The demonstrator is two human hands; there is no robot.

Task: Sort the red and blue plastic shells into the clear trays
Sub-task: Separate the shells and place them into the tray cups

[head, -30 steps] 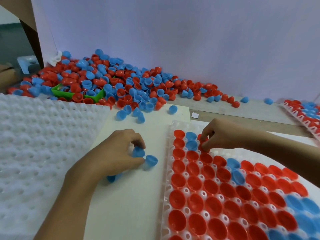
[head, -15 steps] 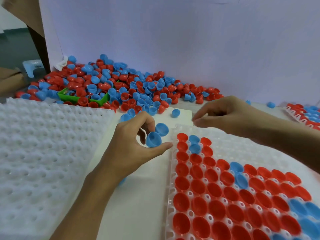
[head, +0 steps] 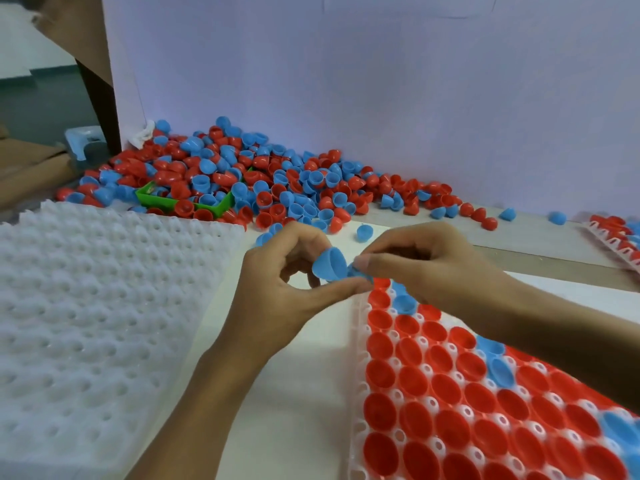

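My left hand [head: 277, 292] holds a blue shell [head: 330, 265] between thumb and fingers, just above the near left corner of the clear tray [head: 358, 382]. My right hand [head: 422, 265] meets it from the right, with its fingertips pinching a second blue shell [head: 358, 271] that is mostly hidden. The tray's cups hold many red shells [head: 381, 372] and a few blue ones [head: 403, 303]. A big heap of loose red and blue shells [head: 277, 188] lies against the back wall.
An empty white dimpled tray [head: 97, 306] fills the left side. A green bin [head: 180, 202] sits half buried in the heap. Another filled tray [head: 620, 237] pokes in at the far right. A lone blue shell [head: 364, 233] rests behind my hands.
My left hand lifted blue shells off the table and carried them right, towards the tray corner. My right hand left the tray's cups and came over to pinch one of them.
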